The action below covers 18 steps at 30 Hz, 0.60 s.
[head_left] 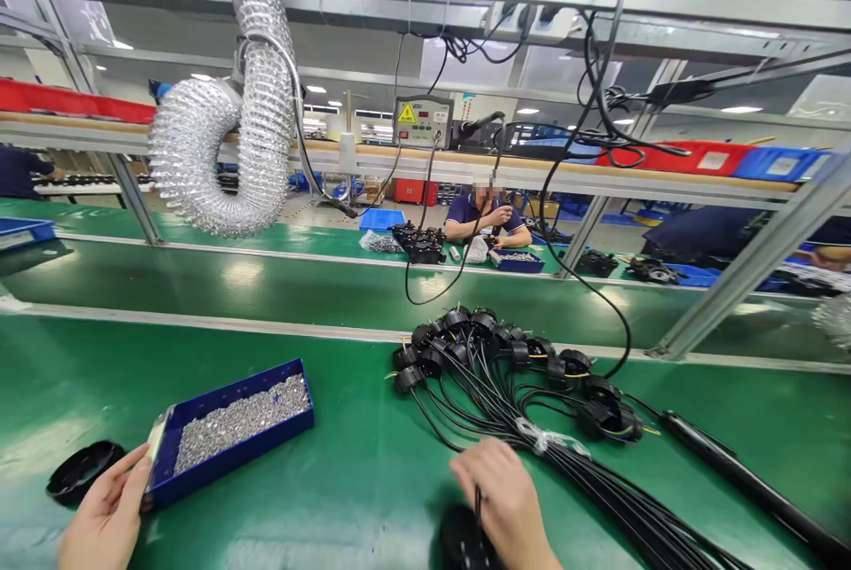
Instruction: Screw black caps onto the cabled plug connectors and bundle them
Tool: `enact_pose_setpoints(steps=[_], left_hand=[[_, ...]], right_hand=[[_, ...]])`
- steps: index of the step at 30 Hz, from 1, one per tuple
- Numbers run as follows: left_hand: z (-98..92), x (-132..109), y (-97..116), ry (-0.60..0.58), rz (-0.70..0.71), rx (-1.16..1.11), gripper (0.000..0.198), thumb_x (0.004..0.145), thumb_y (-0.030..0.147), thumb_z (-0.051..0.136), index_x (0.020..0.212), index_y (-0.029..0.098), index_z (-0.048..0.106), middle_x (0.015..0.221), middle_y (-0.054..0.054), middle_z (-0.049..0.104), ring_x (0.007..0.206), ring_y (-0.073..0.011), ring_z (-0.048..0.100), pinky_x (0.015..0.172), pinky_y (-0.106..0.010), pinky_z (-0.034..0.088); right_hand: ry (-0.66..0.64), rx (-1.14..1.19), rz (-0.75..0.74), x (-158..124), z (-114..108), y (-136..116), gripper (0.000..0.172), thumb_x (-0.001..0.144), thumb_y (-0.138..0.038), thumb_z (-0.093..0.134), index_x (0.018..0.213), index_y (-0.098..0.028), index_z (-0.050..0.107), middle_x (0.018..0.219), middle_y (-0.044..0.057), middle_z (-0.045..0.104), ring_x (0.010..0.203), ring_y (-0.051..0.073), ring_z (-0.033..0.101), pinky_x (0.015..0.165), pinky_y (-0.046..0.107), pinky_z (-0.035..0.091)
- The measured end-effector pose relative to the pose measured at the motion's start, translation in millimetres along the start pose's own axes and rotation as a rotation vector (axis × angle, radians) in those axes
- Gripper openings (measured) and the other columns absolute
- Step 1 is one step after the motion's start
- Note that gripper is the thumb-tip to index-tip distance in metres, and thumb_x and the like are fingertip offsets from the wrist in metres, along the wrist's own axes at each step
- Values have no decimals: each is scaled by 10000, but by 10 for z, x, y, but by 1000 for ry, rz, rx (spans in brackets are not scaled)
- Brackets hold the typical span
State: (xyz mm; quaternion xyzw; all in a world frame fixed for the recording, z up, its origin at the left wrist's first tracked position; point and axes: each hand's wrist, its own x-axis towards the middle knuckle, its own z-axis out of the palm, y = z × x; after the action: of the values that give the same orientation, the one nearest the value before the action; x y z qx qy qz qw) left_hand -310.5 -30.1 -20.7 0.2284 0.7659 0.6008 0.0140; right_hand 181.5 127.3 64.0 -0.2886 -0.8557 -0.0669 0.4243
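Observation:
My left hand (110, 508) grips the near end of a blue parts bin (232, 475), thumb and fingers pinched at its light-coloured label. Small silvery metal pieces (243, 424) fill much of the bin. Left of it, a black ring-shaped plastic part (85, 471) lies close to my fingers. At the bottom centre, my right hand (502, 499) is closed around a thin black cable, with a round black part (465, 542) below it, partly cut off by the frame. Just beyond lies a bundle of black cables (585, 486), tied with a whitish band and ending in several round black housings (458, 335).
A black electric screwdriver (737, 464) lies at the right. Overhead hang a control box (424, 122), a ribbed silver duct (259, 109) and loose black cables. A metal upright (751, 260) slants down at the right. Across the bench, a co-worker (488, 215) handles a part.

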Motion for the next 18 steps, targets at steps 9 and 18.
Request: enact_pose_setpoints(steps=[9, 18], left_hand=[[20, -65, 136, 11, -166, -202, 560, 693, 584, 737, 1101, 204, 692, 902, -17, 710, 758, -198, 621, 631, -300, 482], [-68, 94, 345, -314, -325, 205, 713, 767, 728, 579, 1208, 171, 638, 1105, -104, 714, 1028, -331, 669, 946, -484, 536]], right_hand=[[-59, -224, 670, 1215, 276, 1206, 451, 966, -519, 526, 814, -154, 742, 606, 75, 643, 567, 186, 560, 557, 278, 333], [46, -170, 354, 635, 703, 782, 408, 984, -390, 487, 1254, -112, 614, 1302, 208, 607, 1229, 316, 561, 1035, 498, 479]])
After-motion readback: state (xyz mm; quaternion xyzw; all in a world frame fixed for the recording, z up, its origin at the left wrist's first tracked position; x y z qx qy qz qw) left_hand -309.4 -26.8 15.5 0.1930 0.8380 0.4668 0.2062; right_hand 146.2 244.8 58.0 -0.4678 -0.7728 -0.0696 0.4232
